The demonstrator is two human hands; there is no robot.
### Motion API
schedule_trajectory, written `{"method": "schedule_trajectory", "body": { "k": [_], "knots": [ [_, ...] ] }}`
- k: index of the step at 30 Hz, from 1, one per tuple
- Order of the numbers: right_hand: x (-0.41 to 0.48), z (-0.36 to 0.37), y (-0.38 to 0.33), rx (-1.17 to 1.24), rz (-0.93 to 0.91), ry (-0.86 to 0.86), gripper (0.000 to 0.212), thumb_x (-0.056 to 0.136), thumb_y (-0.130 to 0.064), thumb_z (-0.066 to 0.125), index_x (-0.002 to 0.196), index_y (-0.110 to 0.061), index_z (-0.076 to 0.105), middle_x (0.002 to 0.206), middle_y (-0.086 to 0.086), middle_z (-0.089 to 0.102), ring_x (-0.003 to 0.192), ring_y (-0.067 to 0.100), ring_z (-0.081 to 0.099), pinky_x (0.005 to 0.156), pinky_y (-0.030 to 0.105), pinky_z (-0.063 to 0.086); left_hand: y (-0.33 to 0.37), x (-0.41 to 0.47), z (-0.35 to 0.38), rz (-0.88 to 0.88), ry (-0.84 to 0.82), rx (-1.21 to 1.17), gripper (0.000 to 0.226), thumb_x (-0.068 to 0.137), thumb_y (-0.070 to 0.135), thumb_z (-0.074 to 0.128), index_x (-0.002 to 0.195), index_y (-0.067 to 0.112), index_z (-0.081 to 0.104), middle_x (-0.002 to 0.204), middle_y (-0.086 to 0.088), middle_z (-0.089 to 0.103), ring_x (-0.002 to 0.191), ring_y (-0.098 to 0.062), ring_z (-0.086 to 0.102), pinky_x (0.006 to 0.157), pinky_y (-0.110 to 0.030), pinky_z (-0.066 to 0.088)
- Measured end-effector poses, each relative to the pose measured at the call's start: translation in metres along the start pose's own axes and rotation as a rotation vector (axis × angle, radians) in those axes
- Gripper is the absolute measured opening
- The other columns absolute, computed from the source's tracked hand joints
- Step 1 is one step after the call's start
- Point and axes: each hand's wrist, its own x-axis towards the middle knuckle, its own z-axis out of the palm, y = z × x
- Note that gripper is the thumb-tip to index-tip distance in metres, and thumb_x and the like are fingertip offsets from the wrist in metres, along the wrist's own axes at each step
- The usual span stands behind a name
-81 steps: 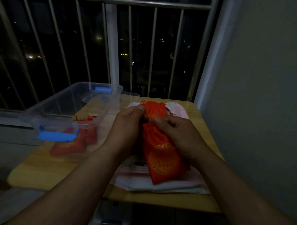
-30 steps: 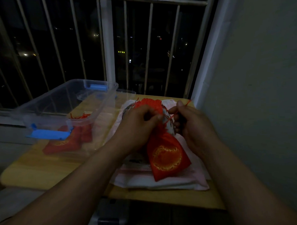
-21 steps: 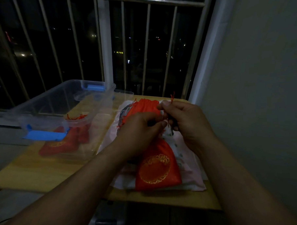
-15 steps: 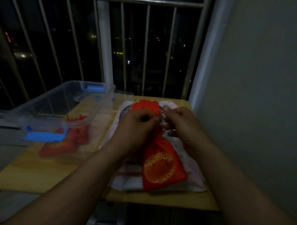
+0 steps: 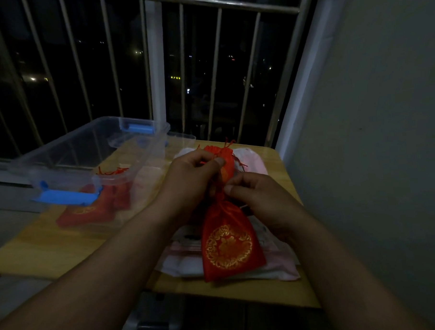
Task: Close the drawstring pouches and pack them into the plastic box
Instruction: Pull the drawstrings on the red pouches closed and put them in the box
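A red drawstring pouch [image 5: 228,244] with a gold round emblem hangs over the table's right half. My left hand [image 5: 190,177] pinches its gathered top and red cord. My right hand [image 5: 259,198] pinches the pouch's neck just below. The neck is drawn tight. A clear plastic box [image 5: 94,155] with blue latches stands at the left. Red pouches [image 5: 89,211] lie inside it, seen through its wall.
A pink and white cloth [image 5: 253,160] lies under the pouch on the wooden table [image 5: 52,242]. Metal railing bars [image 5: 155,67] stand behind the table, with night outside. A grey wall [image 5: 372,133] closes the right side.
My right hand came back from pulling the cord out to the right and now pinches the neck. The pouch's neck is drawn tighter and its body hangs lower and more upright.
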Motion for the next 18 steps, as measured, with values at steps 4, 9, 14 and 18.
{"method": "schedule_trajectory", "body": {
  "k": [4, 9, 14, 18],
  "knots": [
    [-0.002, 0.005, 0.000, 0.043, -0.050, 0.016, 0.011, 0.098, -0.021, 0.068, 0.097, -0.014, 0.077, 0.098, 0.004, 0.079, 0.092, 0.017, 0.075, 0.082, 0.032, 0.059, -0.001, 0.002, 0.004, 0.011, -0.010, -0.016, 0.019, 0.100, 0.021, 0.064, 0.089, 0.006, 0.067, 0.061, -0.013, 0.052, 0.046, -0.017, 0.046, 0.044, -0.026, 0.038],
    [-0.006, 0.003, 0.002, 0.142, -0.026, 0.037, 0.009, 0.095, -0.015, 0.071, 0.097, -0.009, 0.077, 0.098, 0.009, 0.079, 0.095, 0.024, 0.076, 0.087, 0.035, 0.060, 0.002, 0.000, 0.008, 0.033, -0.021, -0.016, 0.019, 0.100, 0.020, 0.064, 0.083, 0.013, 0.068, 0.059, -0.006, 0.053, 0.046, -0.014, 0.045, 0.045, -0.024, 0.039],
    [-0.009, 0.002, 0.008, 0.516, 0.097, 0.039, 0.003, 0.091, -0.009, 0.073, 0.091, -0.009, 0.076, 0.099, 0.018, 0.078, 0.087, 0.027, 0.074, 0.085, 0.041, 0.061, 0.003, 0.000, 0.015, -0.063, 0.024, -0.186, 0.022, 0.104, 0.021, 0.058, 0.099, 0.004, 0.069, 0.059, 0.001, 0.054, 0.043, -0.009, 0.041, 0.041, -0.020, 0.036],
    [-0.010, 0.000, 0.010, 0.710, 0.102, 0.035, 0.010, 0.091, -0.012, 0.070, 0.098, -0.005, 0.072, 0.093, 0.014, 0.077, 0.080, 0.024, 0.074, 0.079, 0.038, 0.062, 0.000, 0.005, 0.022, -0.177, 0.044, -0.322, 0.025, 0.108, 0.024, 0.047, 0.103, 0.010, 0.067, 0.062, 0.003, 0.051, 0.044, -0.006, 0.040, 0.043, -0.020, 0.033]
  ]
}}
